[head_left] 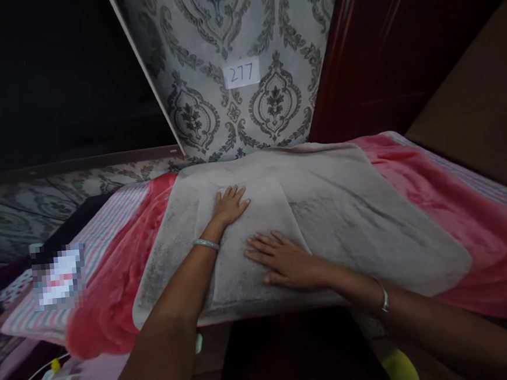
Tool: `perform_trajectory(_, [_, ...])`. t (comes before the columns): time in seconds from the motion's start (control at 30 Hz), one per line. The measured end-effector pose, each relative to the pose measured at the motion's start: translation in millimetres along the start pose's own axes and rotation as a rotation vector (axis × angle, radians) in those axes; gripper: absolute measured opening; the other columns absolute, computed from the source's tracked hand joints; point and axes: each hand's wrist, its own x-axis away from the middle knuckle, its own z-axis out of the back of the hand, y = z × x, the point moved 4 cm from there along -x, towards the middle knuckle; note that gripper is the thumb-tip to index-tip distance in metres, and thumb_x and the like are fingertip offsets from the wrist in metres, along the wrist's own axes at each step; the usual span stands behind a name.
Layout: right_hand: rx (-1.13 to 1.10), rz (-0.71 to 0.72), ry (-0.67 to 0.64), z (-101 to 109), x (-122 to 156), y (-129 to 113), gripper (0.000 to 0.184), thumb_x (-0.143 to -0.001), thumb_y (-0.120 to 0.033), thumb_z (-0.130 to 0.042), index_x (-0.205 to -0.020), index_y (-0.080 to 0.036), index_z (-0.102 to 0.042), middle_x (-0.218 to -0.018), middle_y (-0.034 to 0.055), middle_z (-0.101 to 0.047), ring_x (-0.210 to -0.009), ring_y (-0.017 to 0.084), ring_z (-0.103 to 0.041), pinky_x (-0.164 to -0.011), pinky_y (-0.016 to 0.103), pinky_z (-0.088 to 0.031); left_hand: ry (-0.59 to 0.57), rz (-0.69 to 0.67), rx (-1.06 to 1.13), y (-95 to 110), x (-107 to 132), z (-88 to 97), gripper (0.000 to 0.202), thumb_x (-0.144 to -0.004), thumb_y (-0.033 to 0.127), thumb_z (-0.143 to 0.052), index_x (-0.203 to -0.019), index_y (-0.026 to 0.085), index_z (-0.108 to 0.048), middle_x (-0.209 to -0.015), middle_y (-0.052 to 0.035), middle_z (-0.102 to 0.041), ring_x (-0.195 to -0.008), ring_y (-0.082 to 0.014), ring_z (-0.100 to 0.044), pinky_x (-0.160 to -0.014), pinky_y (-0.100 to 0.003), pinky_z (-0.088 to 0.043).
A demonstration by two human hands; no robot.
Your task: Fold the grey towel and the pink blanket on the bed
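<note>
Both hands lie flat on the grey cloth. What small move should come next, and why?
Probably slide the right hand rightward to press flat the edge of the folded panel. Both palms, the left hand too, rest open on that panel of the grey cloth; its edge runs just beside the right hand, and faint creases show beyond it.

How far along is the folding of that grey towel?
Done: one flap of the grey towel already lies folded over its left part. In hand: the left hand and right hand press flat on that flap. Left: the towel's right part lies unfolded on the pink blanket.
</note>
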Motion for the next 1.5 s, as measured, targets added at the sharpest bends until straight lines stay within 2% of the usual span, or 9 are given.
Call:
perform_trajectory(0.23, [0.105, -0.021, -0.014, 13, -34, 19, 0.070, -0.105, -0.063, -0.041, -0.165, -0.028, -0.030, -0.172, 0.0100, -0.019, -0.160, 0.031, -0.014, -0.128, 0.061, -0.012, 0.121, 0.053, 0.130, -1, 14, 19.1, 0.051, -0.106, 0.030, -0.036, -0.153, 0.014, -0.050, -0.165, -0.0154, -0.040, -0.156, -0.0241, -0.033, -0.129, -0.049, -0.021])
perform_trajectory(0.37, [0.129, 0.040, 0.010, 11, -39, 30, 0.069, -0.106, -0.061, -0.038, -0.165, -0.027, -0.030, -0.171, 0.0104, -0.024, -0.160, 0.031, -0.015, -0.127, 0.063, -0.014, 0.185, -0.060, 0.190, 12, 79, 14.8, 0.055, -0.104, 0.032, -0.040, -0.154, 0.007, -0.046, -0.161, -0.0196, -0.045, -0.152, -0.0245, -0.039, -0.126, -0.044, -0.030])
perform_trajectory(0.47, [0.137, 0.086, 0.041, 15, -45, 51, 0.064, -0.107, -0.057, -0.038, -0.165, -0.030, -0.030, -0.170, 0.0081, -0.027, -0.159, 0.030, -0.018, -0.127, 0.061, -0.015, 0.133, -0.262, 0.153, 32, 144, -4.7, 0.073, -0.099, 0.043, -0.055, -0.163, 0.016, -0.032, -0.170, -0.0170, -0.029, -0.159, -0.0286, -0.024, -0.128, -0.053, -0.025])
perform_trajectory(0.57, [0.153, 0.081, 0.070, 23, -63, 82, 0.059, -0.108, -0.054, -0.037, -0.163, -0.034, -0.035, -0.170, 0.0043, -0.028, -0.159, 0.031, -0.020, -0.126, 0.063, -0.015, 0.080, -0.281, 0.091, 43, 183, -17.8, 0.073, -0.097, 0.046, -0.061, -0.162, 0.027, -0.035, -0.172, -0.0145, -0.023, -0.161, -0.0332, -0.017, -0.128, -0.062, -0.019])
perform_trajectory(0.77, [0.199, -0.192, 0.052, 40, -110, 154, 0.063, -0.107, -0.056, -0.028, -0.165, -0.033, -0.031, -0.172, 0.0051, -0.022, -0.159, 0.033, -0.020, -0.124, 0.064, -0.020, 0.038, -0.260, 0.092, 47, 185, -15.2, 0.070, -0.096, 0.047, -0.062, -0.160, 0.027, -0.040, -0.171, -0.0153, -0.026, -0.160, -0.0353, -0.018, -0.127, -0.063, -0.020])
perform_trajectory(0.93, [0.166, -0.365, 0.062, 51, -128, 183, 0.065, -0.105, -0.058, -0.023, -0.165, -0.034, -0.031, -0.171, 0.0054, -0.028, -0.157, 0.034, -0.025, -0.121, 0.065, -0.027, 0.070, -0.254, 0.102, 47, 186, -14.9, 0.069, -0.097, 0.046, -0.061, -0.160, 0.027, -0.041, -0.171, -0.0133, -0.028, -0.160, -0.0334, -0.020, -0.128, -0.061, -0.019])
perform_trajectory(1.13, [0.215, -0.423, 0.081, 62, -130, 150, 0.066, -0.105, -0.054, -0.029, -0.166, -0.028, -0.030, -0.173, 0.0098, -0.019, -0.159, 0.038, -0.017, -0.120, 0.071, -0.021, 0.090, -0.252, 0.113, 45, 190, -9.4, 0.061, -0.099, 0.042, -0.058, -0.156, 0.024, -0.047, -0.168, -0.0167, -0.034, -0.158, -0.0326, -0.025, -0.127, -0.061, -0.024])
perform_trajectory(1.33, [0.214, 0.197, -0.005, 23, -122, 53, 0.058, -0.107, -0.052, -0.034, -0.163, -0.035, -0.036, -0.171, 0.0057, -0.026, -0.159, 0.030, -0.018, -0.124, 0.064, -0.016, 0.175, -0.242, 0.085, 48, 225, -21.7, 0.062, -0.097, 0.040, -0.060, -0.156, 0.029, -0.046, -0.167, -0.0116, -0.038, -0.159, -0.0320, -0.024, -0.128, -0.062, -0.021])
perform_trajectory(1.5, [0.174, 0.087, -0.026, 24, -150, 72, 0.065, -0.107, -0.058, -0.033, -0.165, -0.030, -0.031, -0.172, 0.0083, -0.022, -0.160, 0.030, -0.016, -0.126, 0.061, -0.013, 0.160, -0.171, 0.049, 50, 238, -43.7, 0.076, -0.092, 0.040, -0.067, -0.161, 0.034, -0.036, -0.173, -0.0085, -0.022, -0.160, -0.0373, -0.016, -0.126, -0.067, -0.022])
